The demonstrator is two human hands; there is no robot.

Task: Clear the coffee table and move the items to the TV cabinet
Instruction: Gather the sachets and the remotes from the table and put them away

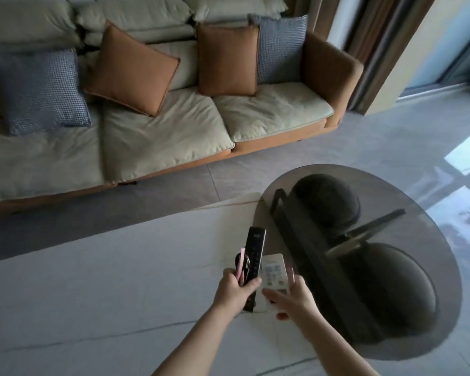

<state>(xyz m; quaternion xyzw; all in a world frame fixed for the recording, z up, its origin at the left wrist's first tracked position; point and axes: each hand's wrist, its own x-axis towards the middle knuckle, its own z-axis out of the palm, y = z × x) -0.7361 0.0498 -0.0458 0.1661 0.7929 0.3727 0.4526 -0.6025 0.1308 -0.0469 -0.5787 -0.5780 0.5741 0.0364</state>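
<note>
My left hand (235, 289) grips a long black remote (254, 253) together with a thin pink item (241, 263) and a dark rounded thing pressed against it, all held above the white coffee table (106, 280). My right hand (293, 297) holds a white remote (274, 272) with coloured buttons, thumb on its lower face and fingers along its right edge. A pinkish strip (291, 270) shows at that right edge. Both hands are close together near the table's right end.
A round smoked-glass side table (418, 213) overlaps the white table on the right, dark supports visible beneath. A sofa (334, 77) with orange and grey cushions stands beyond a strip of grey floor. Curtains and a window are at the far right.
</note>
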